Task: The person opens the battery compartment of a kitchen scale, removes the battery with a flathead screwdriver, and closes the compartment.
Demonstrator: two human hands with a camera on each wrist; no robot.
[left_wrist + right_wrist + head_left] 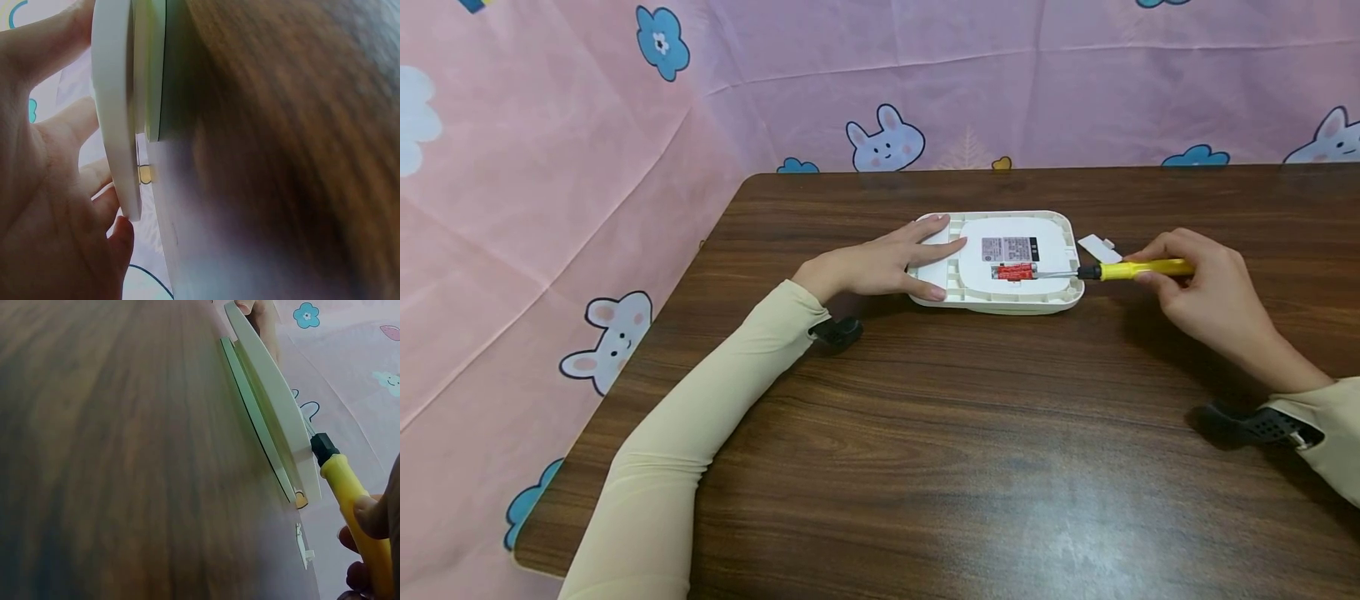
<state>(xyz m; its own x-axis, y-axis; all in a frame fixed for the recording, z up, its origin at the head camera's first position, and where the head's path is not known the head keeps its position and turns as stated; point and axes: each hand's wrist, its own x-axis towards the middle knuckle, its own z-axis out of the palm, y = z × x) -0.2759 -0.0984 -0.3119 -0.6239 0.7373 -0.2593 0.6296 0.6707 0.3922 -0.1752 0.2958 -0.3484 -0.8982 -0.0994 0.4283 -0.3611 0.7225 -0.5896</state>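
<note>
A white device (1052,242), shaped like a kitchen scale, lies underside up with a printed label and a small battery compartment. Red batteries (1017,272) show in that compartment. My left hand (880,258) rests on the device's left end, fingers spread over its top and thumb by the near edge. In my right hand (1213,287), thumb and fingers hold the yellow handle of a screwdriver (1131,270). Its metal shaft points left, with the tip at the right end of the batteries. In the right wrist view the screwdriver (347,487) slants down toward the device (275,394).
A small white battery cover (1100,248) lies on the brown wooden table (925,433), just right of the device. Pink printed cloth (985,75) hangs behind the table and along its left side. Both wrists wear black straps.
</note>
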